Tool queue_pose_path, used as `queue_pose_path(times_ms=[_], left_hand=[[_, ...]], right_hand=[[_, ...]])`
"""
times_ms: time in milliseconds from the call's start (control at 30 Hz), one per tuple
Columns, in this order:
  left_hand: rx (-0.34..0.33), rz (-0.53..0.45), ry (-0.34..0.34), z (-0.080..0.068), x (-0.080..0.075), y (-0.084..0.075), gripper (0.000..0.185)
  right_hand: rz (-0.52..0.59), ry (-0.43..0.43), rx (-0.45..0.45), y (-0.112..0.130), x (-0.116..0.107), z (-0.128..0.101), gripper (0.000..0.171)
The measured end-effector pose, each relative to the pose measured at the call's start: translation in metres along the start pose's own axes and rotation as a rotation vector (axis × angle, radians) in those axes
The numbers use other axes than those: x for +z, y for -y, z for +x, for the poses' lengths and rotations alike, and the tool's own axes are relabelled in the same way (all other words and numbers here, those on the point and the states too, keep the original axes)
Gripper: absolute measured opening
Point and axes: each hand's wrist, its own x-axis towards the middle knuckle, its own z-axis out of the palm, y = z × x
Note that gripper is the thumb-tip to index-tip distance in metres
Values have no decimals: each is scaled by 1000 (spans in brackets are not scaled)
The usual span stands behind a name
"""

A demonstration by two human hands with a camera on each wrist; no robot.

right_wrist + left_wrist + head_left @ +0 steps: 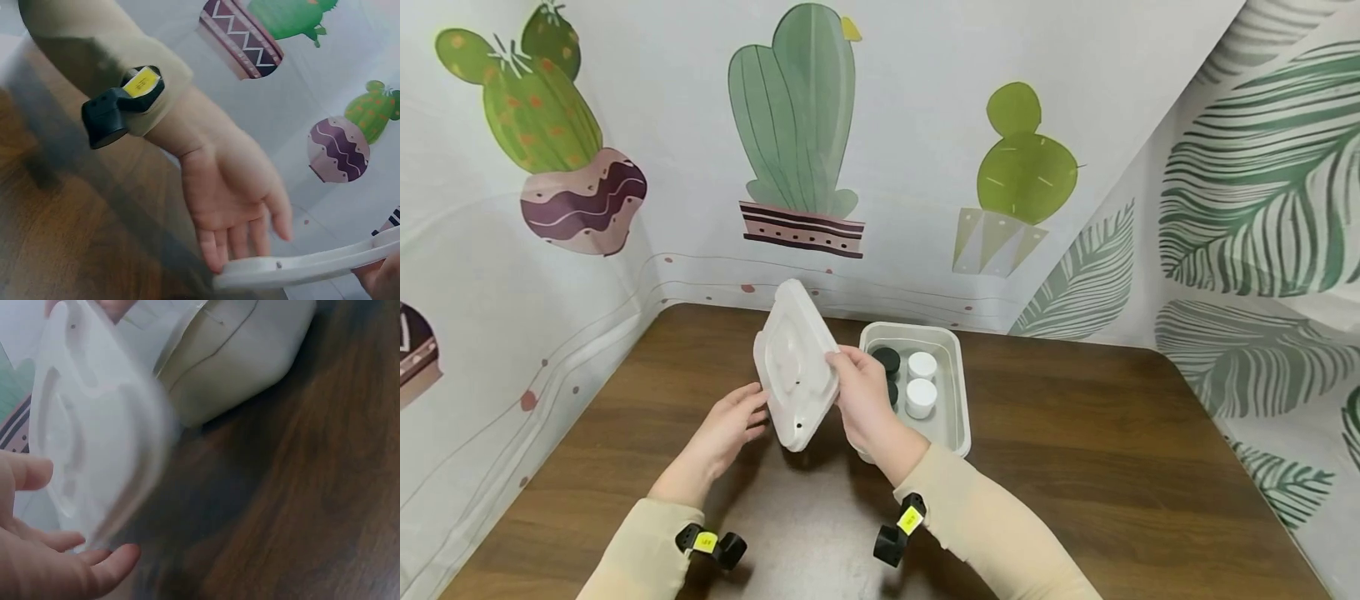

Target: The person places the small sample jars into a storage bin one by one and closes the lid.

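Observation:
A white plastic lid (795, 367) is tilted up on edge above the table, left of an off-white bin (957, 392). My right hand (867, 398) grips the lid's right edge, thumb on the face toward me. By the lid's left edge is my left hand (724, 431), its fingers spread and loosely bent. In the left wrist view, the fingertips of the left hand (56, 550) are right at the lid's near end. The right wrist view has the left palm facing the camera, fingertips overlapping the lid (300, 267).
White round containers (921, 397) and black round ones (887, 360) stand inside the bin, the black ones partly hidden by my right hand. The brown wooden table (1075, 467) meets a cactus-print cloth (910, 167) at the back. Wrist cameras (891, 542) sit on both sleeves.

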Motion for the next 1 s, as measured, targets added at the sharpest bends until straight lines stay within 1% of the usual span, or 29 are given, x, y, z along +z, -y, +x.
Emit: queue_pose_path(times_ms=[67, 133, 200, 267, 333, 433, 700, 833, 1000], left_hand=[[-3, -51, 0, 2, 0, 1, 62], [-3, -136, -13, 3, 0, 1, 59], [2, -234, -43, 5, -2, 0, 56], [11, -317, -74, 5, -6, -1, 54], [20, -351, -97, 3, -10, -2, 54], [31, -337, -108, 1, -15, -3, 56], [68, -273, -71, -8, -31, -14, 66], [93, -239, -43, -13, -35, -18, 62], [112, -211, -16, -16, -36, -24, 58]], right_hand=[[52, 8, -4, 2, -1, 0, 28], [88, 20, -7, 3, -3, 0, 30], [120, 36, -4, 4, -4, 0, 33], [130, 51, 6, 5, -5, 0, 36], [124, 63, 18, 6, -8, 0, 37], [93, 85, 41, 9, -14, 2, 38], [-10, 165, 100, 17, -31, 10, 40], [-46, 186, 128, 19, -40, 14, 38], [-60, 194, 154, 23, -48, 18, 37]])
